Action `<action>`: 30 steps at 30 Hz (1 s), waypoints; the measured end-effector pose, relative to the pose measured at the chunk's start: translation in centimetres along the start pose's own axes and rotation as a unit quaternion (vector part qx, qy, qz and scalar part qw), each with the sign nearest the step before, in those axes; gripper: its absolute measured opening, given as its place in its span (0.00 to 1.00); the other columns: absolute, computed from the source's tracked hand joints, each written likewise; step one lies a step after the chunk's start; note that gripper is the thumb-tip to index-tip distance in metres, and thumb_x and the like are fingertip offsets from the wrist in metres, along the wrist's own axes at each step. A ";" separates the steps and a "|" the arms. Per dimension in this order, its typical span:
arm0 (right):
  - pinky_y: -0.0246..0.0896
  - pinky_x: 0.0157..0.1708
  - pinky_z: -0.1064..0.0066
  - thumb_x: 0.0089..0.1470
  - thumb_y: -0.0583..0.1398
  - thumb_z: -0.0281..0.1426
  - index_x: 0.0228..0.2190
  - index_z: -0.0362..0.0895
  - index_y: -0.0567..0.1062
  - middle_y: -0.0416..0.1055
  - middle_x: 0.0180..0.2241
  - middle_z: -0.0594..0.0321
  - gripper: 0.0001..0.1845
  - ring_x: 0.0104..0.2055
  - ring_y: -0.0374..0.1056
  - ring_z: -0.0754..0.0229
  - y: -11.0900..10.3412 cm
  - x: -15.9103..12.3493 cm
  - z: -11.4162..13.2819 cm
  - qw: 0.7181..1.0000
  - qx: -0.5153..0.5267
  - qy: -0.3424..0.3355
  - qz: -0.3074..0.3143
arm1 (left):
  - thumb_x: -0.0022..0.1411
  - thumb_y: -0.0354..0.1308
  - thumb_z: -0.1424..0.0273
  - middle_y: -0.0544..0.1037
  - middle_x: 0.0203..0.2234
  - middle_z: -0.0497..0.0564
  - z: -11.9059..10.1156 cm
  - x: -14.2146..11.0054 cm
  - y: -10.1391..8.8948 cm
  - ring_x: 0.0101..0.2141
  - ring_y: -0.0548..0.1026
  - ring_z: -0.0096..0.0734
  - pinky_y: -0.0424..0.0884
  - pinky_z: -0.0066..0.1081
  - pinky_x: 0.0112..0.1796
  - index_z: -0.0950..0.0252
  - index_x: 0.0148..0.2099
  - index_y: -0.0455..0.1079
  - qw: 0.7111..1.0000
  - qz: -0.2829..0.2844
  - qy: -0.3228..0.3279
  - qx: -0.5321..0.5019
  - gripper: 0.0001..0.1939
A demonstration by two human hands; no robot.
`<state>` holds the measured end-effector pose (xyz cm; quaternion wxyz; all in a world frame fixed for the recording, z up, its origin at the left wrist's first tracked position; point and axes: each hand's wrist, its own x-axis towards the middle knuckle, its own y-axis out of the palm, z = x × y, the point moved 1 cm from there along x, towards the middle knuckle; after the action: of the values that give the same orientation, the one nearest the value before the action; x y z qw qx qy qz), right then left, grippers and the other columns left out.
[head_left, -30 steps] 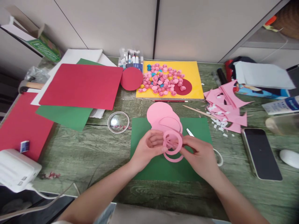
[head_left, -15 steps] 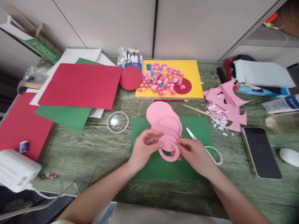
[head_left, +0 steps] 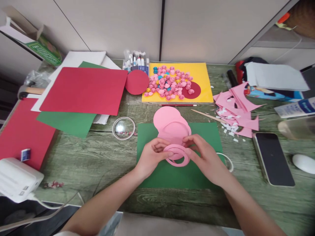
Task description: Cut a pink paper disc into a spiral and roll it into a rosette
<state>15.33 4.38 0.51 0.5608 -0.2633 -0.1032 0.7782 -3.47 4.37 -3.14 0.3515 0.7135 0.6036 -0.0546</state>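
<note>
A coiled pink paper strip [head_left: 178, 163] forms loose rings over the green sheet [head_left: 159, 177]. My left hand [head_left: 153, 158] is closed on its left side, thumb on top. On its right edge, my right hand [head_left: 204, 157] pinches the same strip between thumb and fingers. Just beyond my hands lie overlapping pink paper circles [head_left: 166, 118], partly on the green sheet. Scissors lie under my right hand, with only a white handle loop [head_left: 228, 161] showing.
Rolled paper roses [head_left: 169, 82] cover a yellow sheet [head_left: 205, 73] at the back. Pink scraps [head_left: 240, 108] and a phone [head_left: 273, 159] lie to the right. Left are a tape roll [head_left: 123, 128], red sheets [head_left: 83, 90] and a white charger [head_left: 19, 179].
The pink strip's rings have tilted flatter and drawn closer together. My right hand has shifted its fingers along the strip's edge and now covers the scissor blades.
</note>
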 end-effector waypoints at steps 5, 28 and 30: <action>0.64 0.35 0.68 0.52 0.61 0.42 0.41 0.48 0.73 0.74 0.37 0.62 0.16 0.37 0.69 0.56 0.7 -0.1 0.0 0.997 -0.041 0.033 0.064 | 0.44 0.70 0.76 0.80 0.29 0.48 0.1 0.0 0.0 0.32 0.76 0.25 0.70 0.25 0.36 0.68 0.34 0.72 0.999 -0.014 0.014 0.028 0.13; 0.61 0.32 0.67 0.56 0.56 0.19 0.37 0.38 0.75 0.73 0.28 0.55 0.10 0.31 0.66 0.57 2.0 -1.4 0.9 0.804 -0.423 -0.374 -0.188 | 0.60 0.57 0.62 0.80 0.38 0.59 -1.0 -1.1 0.8 0.41 0.77 0.39 0.72 0.40 0.47 0.71 0.42 0.76 0.984 0.087 -0.105 -0.111 0.16; 0.61 0.30 0.68 0.56 0.57 0.19 0.36 0.39 0.76 0.73 0.28 0.57 0.09 0.30 0.66 0.59 1.8 -1.3 1.0 0.831 -0.386 -0.355 -0.185 | 0.61 0.56 0.62 0.80 0.39 0.60 -0.9 -0.9 0.6 0.42 0.77 0.39 0.72 0.40 0.46 0.72 0.43 0.76 0.987 0.074 -0.106 -0.098 0.17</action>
<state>13.65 2.67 0.95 0.4715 -0.1397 -0.6341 0.5967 -3.43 4.12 -1.76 0.4849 0.7085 0.5108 -0.0442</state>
